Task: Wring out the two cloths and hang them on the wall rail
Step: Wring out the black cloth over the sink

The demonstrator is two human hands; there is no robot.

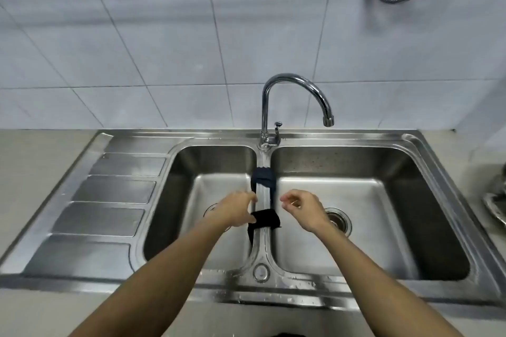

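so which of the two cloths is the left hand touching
The nearer, black cloth on the sink divider; the left hand touches its edge. The dark blue cloth lies nearer the faucet.

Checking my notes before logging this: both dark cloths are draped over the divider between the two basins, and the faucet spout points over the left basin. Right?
Not quite. The head view shows the faucet spout over the right basin, not the left. Both dark cloths do lie over the divider.
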